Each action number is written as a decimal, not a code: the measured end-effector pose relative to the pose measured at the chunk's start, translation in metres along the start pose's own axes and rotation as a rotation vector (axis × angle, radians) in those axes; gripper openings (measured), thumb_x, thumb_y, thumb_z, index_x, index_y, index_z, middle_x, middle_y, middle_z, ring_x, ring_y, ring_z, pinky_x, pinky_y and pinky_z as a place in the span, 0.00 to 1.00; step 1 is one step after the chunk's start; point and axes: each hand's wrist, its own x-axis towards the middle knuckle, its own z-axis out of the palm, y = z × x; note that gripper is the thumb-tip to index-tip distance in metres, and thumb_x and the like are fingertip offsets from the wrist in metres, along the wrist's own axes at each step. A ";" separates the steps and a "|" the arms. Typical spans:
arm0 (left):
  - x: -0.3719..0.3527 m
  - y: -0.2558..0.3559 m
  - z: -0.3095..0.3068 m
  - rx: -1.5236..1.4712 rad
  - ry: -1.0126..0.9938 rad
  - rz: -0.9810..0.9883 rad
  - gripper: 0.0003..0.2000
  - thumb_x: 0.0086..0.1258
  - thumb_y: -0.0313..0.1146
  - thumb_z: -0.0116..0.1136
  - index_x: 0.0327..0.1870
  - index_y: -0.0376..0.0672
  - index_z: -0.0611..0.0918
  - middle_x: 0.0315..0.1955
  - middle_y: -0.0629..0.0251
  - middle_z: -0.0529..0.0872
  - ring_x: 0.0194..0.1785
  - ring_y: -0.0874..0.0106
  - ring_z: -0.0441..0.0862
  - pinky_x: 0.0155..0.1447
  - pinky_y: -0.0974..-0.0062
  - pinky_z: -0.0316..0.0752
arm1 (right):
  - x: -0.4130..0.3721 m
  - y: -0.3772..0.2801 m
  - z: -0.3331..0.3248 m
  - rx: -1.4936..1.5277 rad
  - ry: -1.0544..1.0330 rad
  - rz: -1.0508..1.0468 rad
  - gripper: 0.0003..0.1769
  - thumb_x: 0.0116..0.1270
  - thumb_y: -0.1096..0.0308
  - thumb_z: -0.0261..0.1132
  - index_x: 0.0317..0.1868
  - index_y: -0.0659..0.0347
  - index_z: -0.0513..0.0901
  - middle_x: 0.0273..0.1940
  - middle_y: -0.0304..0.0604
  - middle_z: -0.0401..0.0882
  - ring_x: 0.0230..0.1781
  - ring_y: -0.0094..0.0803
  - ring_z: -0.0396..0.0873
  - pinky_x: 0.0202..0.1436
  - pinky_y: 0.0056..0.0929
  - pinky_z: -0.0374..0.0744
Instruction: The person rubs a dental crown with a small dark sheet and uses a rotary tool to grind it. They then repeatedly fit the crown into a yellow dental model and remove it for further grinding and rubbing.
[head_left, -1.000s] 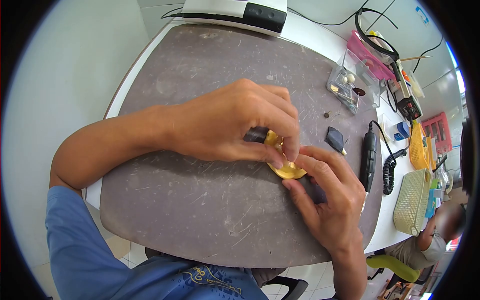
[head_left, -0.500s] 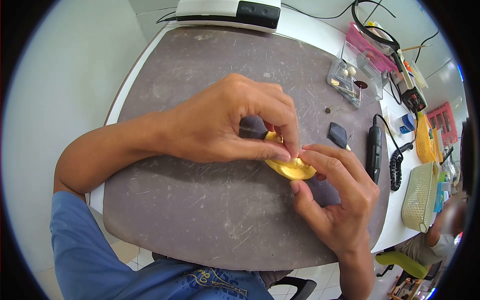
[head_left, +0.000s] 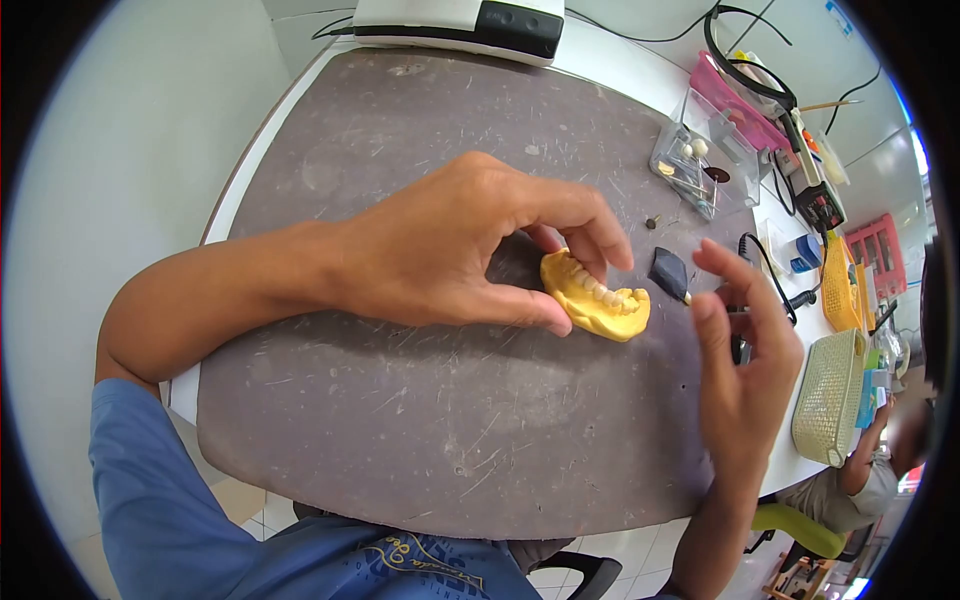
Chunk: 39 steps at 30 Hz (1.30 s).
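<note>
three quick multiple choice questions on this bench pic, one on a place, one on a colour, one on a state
1. Where does the basket sit?
A. right of the mat
B. mid-mat
C. on the floor

2. What colour is the dental cast?
A. white
B. yellow
C. blue

3. How is the right hand?
A. gripping the cast
B. open, off the cast
C. flat on the mat

1 A: it stands past the mat's right edge.
2 B: its base is yellow under pale teeth.
3 B: its fingers are spread, clear of the cast, which the left hand pinches.
</note>
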 end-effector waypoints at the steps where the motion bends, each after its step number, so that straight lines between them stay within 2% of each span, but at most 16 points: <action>1: 0.000 0.000 0.000 0.002 0.004 -0.002 0.20 0.58 0.32 0.79 0.52 0.40 0.87 0.51 0.61 0.90 0.55 0.66 0.88 0.61 0.70 0.82 | 0.004 0.006 -0.002 -0.040 0.019 0.054 0.18 0.66 0.69 0.73 0.55 0.62 0.86 0.46 0.47 0.87 0.38 0.30 0.82 0.37 0.27 0.77; 2: 0.000 0.000 0.000 -0.012 0.004 -0.009 0.21 0.58 0.31 0.79 0.53 0.40 0.87 0.52 0.60 0.90 0.54 0.66 0.88 0.61 0.70 0.82 | 0.009 0.005 -0.005 -0.128 -0.036 0.031 0.16 0.69 0.71 0.69 0.56 0.63 0.86 0.44 0.49 0.86 0.39 0.35 0.84 0.41 0.30 0.79; 5: 0.001 -0.002 0.000 -0.004 -0.002 0.011 0.20 0.59 0.31 0.78 0.54 0.40 0.87 0.51 0.60 0.90 0.53 0.66 0.88 0.61 0.70 0.82 | 0.021 0.014 -0.006 -0.274 -0.157 -0.039 0.16 0.69 0.72 0.69 0.56 0.64 0.85 0.44 0.50 0.85 0.41 0.40 0.85 0.47 0.35 0.80; 8: 0.001 -0.004 -0.002 0.029 -0.015 0.048 0.19 0.60 0.30 0.77 0.53 0.40 0.88 0.50 0.59 0.91 0.52 0.67 0.89 0.59 0.70 0.82 | 0.029 0.019 -0.002 -0.238 -0.206 0.013 0.16 0.69 0.73 0.68 0.56 0.65 0.85 0.44 0.50 0.84 0.44 0.44 0.85 0.51 0.38 0.79; 17: 0.002 -0.008 0.000 -0.007 -0.025 0.038 0.17 0.60 0.29 0.76 0.51 0.40 0.89 0.47 0.60 0.92 0.50 0.68 0.89 0.56 0.72 0.82 | 0.030 0.016 -0.001 -0.269 -0.242 -0.013 0.10 0.67 0.74 0.68 0.48 0.65 0.84 0.42 0.49 0.82 0.44 0.43 0.84 0.50 0.38 0.79; 23: 0.002 -0.008 0.000 -0.018 -0.009 0.025 0.16 0.61 0.30 0.76 0.51 0.40 0.89 0.46 0.61 0.92 0.48 0.69 0.88 0.55 0.73 0.82 | 0.027 0.020 0.005 -0.148 -0.179 -0.014 0.10 0.65 0.73 0.70 0.44 0.66 0.82 0.40 0.49 0.82 0.41 0.43 0.83 0.47 0.38 0.78; 30: 0.002 -0.007 0.000 -0.017 -0.008 0.023 0.16 0.61 0.31 0.76 0.51 0.40 0.89 0.46 0.61 0.92 0.49 0.70 0.88 0.54 0.73 0.81 | 0.028 0.016 0.002 -0.218 -0.213 -0.020 0.08 0.64 0.75 0.70 0.42 0.67 0.81 0.39 0.49 0.82 0.41 0.43 0.84 0.47 0.38 0.78; 33: 0.002 -0.007 0.001 -0.032 -0.004 0.034 0.16 0.60 0.29 0.76 0.50 0.41 0.89 0.46 0.60 0.92 0.49 0.69 0.88 0.55 0.73 0.81 | 0.027 0.017 0.002 -0.200 -0.193 -0.048 0.08 0.63 0.77 0.70 0.41 0.66 0.79 0.37 0.48 0.82 0.38 0.41 0.83 0.46 0.36 0.77; 35: 0.002 -0.006 0.002 -0.008 -0.014 0.062 0.16 0.60 0.28 0.76 0.49 0.41 0.89 0.46 0.61 0.91 0.50 0.68 0.88 0.55 0.72 0.82 | 0.026 0.018 0.001 -0.090 -0.162 0.031 0.09 0.62 0.79 0.70 0.41 0.65 0.79 0.36 0.45 0.81 0.36 0.34 0.82 0.43 0.30 0.77; 36: 0.002 -0.005 0.002 0.018 -0.025 0.089 0.15 0.59 0.26 0.76 0.48 0.42 0.89 0.45 0.62 0.91 0.51 0.66 0.88 0.56 0.71 0.82 | 0.026 0.018 0.000 -0.094 -0.163 0.026 0.09 0.62 0.79 0.70 0.41 0.65 0.79 0.36 0.45 0.81 0.36 0.34 0.82 0.43 0.30 0.77; 38: 0.001 -0.007 0.005 0.091 -0.030 0.136 0.14 0.59 0.25 0.76 0.47 0.43 0.89 0.45 0.63 0.91 0.52 0.65 0.87 0.57 0.69 0.83 | 0.025 0.020 -0.001 0.171 -0.130 0.150 0.09 0.63 0.80 0.69 0.40 0.65 0.77 0.36 0.39 0.81 0.36 0.24 0.80 0.42 0.23 0.76; 39: 0.000 -0.008 0.007 0.164 -0.039 0.180 0.14 0.58 0.24 0.75 0.46 0.43 0.89 0.44 0.64 0.90 0.53 0.64 0.87 0.57 0.68 0.83 | 0.025 0.021 -0.002 0.165 -0.134 0.145 0.09 0.63 0.80 0.69 0.40 0.65 0.77 0.36 0.39 0.81 0.36 0.24 0.80 0.42 0.23 0.76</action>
